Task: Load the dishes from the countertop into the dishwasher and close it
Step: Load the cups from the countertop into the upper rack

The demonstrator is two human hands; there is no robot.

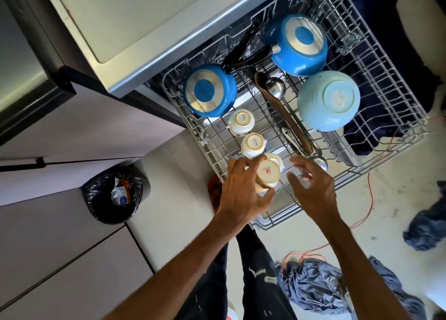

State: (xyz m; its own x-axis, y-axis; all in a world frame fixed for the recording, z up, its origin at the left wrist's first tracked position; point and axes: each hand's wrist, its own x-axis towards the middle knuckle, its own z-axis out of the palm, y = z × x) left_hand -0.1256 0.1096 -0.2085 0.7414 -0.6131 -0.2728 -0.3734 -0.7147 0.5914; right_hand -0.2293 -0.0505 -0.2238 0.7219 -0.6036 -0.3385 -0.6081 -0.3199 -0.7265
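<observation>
While reaching over the pulled-out rack point(391, 83), gripping an upturned cup point(268, 173) in the left hand point(239, 187), with the right hand point(313, 189) spread loose and empty just beside it. Beyond both hands, two more cups point(242, 121) point(253, 144) and blue pans point(208, 90) point(298, 44). Left of the left hand, a lined bin point(115, 196) on pale floor point(398, 199).

It was a home kitchen. A dishwasher rack point(388, 85) stood pulled out below the table point(135, 18) edge, loaded with upturned blue pans point(207, 90), a pale blue bowl point(328, 100) and white cups point(241, 121). Flat cabinet fronts point(60, 259) ran along the left. A bin point(115, 196) lined with a black bag stood on the floor point(398, 199), and crumpled clothes point(313, 286) lay nearby.
</observation>
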